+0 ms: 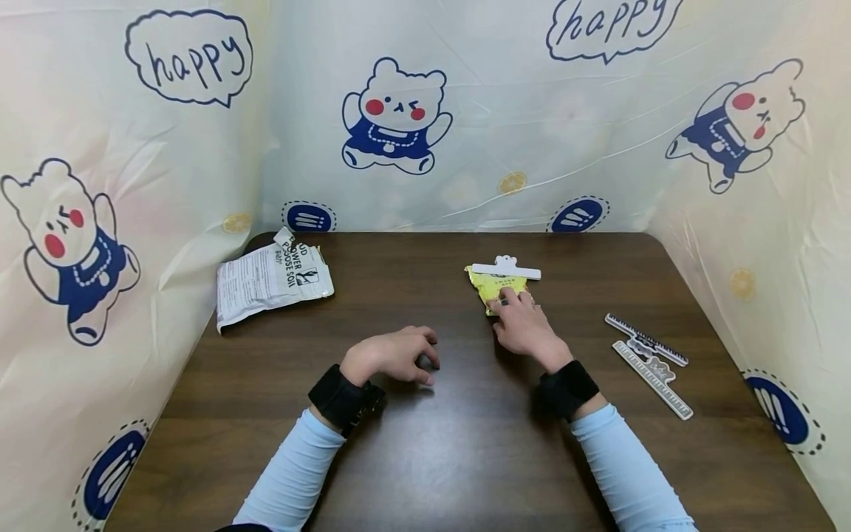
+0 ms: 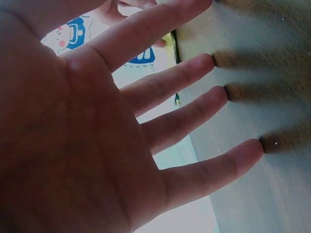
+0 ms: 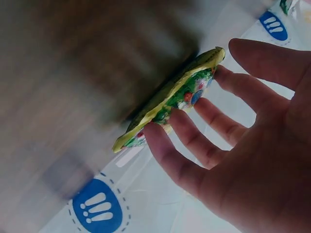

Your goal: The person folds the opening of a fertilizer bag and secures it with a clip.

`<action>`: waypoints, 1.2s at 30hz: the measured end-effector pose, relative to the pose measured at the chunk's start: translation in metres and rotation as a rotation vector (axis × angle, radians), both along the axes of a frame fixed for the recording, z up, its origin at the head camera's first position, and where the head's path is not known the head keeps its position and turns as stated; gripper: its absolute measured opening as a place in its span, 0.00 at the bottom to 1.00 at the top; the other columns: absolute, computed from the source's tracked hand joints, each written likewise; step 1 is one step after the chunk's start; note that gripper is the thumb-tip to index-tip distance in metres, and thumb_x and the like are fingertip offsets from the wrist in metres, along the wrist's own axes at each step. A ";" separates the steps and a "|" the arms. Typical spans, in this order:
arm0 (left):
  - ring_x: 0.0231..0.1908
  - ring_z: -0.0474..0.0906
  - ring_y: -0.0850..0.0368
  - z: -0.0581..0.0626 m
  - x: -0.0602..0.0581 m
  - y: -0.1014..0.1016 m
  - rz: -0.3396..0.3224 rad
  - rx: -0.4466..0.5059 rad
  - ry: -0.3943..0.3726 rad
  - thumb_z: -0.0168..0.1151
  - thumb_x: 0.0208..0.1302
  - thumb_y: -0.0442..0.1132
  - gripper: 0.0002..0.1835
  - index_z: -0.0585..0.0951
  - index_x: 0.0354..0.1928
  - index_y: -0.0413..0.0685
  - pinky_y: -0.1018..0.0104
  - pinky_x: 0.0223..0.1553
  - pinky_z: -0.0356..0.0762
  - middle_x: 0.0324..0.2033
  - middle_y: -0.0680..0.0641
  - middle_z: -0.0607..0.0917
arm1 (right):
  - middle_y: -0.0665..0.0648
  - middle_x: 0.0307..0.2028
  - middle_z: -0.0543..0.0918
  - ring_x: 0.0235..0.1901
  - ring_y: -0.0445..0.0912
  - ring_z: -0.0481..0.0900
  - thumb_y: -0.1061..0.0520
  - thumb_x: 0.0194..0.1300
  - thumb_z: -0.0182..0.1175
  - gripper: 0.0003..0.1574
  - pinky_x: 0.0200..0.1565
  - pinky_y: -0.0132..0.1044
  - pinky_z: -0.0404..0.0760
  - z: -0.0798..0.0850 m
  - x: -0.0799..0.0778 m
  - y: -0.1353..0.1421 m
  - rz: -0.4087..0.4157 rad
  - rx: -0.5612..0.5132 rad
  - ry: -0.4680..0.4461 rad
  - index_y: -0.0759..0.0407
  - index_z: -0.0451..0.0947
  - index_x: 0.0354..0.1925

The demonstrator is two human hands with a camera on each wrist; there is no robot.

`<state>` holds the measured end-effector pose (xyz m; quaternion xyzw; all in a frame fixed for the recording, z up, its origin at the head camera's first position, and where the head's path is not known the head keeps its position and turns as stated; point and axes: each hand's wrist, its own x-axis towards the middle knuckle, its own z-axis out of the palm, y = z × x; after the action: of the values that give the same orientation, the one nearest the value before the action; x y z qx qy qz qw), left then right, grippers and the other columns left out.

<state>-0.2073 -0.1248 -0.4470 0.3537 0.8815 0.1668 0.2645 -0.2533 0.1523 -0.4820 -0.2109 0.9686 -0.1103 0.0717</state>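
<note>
A small yellow packet (image 1: 490, 282) lies toward the back of the table with a white bar clip (image 1: 521, 273) across its far edge. The fingertips of my right hand (image 1: 524, 326) rest on the packet, the fingers spread and not curled round it. In the right wrist view, the packet's near edge (image 3: 167, 104) shows yellow with green, red and blue print. My left hand (image 1: 397, 355) is over the middle of the table, palm down. The left wrist view shows its fingers spread and nearly straight, tips at the tabletop, with nothing held.
At the back left lies a white printed bag (image 1: 266, 288) with a torn-looking top corner. Two more bar clips, one dark-toothed (image 1: 648, 341) and one white (image 1: 654, 380), lie on the right of the table (image 1: 465, 458). Patterned curtains (image 1: 479, 162) surround the back and sides.
</note>
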 end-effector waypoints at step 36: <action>0.70 0.65 0.40 0.001 0.002 0.002 0.027 -0.001 -0.011 0.71 0.72 0.43 0.12 0.90 0.52 0.47 0.47 0.68 0.67 0.70 0.39 0.71 | 0.77 0.69 0.56 0.70 0.75 0.51 0.56 0.79 0.51 0.34 0.67 0.72 0.57 0.004 -0.044 0.017 -0.186 0.068 -0.143 0.75 0.63 0.73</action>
<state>-0.2053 -0.1232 -0.4462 0.3407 0.8849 0.1717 0.2672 -0.2970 0.1692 -0.4775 -0.1091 0.9796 -0.0981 0.1375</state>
